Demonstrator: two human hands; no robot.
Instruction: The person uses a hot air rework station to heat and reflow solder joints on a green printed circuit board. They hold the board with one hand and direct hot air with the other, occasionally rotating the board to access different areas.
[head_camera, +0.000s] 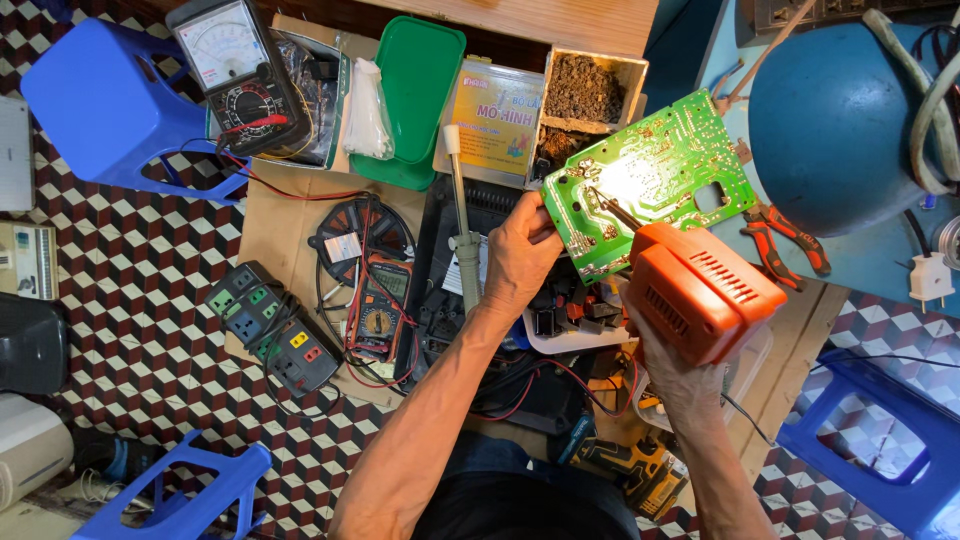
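My left hand (518, 255) grips the lower left edge of a green circuit board (650, 180), held tilted above the work surface. My right hand (672, 372) holds an orange soldering gun (700, 290) by its body. The gun's dark tip (612, 208) rests on the board's solder side, where a bright light spot shows. A grey desoldering pump (460, 215) with a white end lies just left of my left hand.
A cardboard sheet carries an orange digital multimeter (380, 310), a dark power strip (270, 330) and a wire coil. An analog meter (238, 70), a green lid (415, 90) and a box lie beyond. Red pliers (785, 240) lie right. Blue stools (100, 100) stand around.
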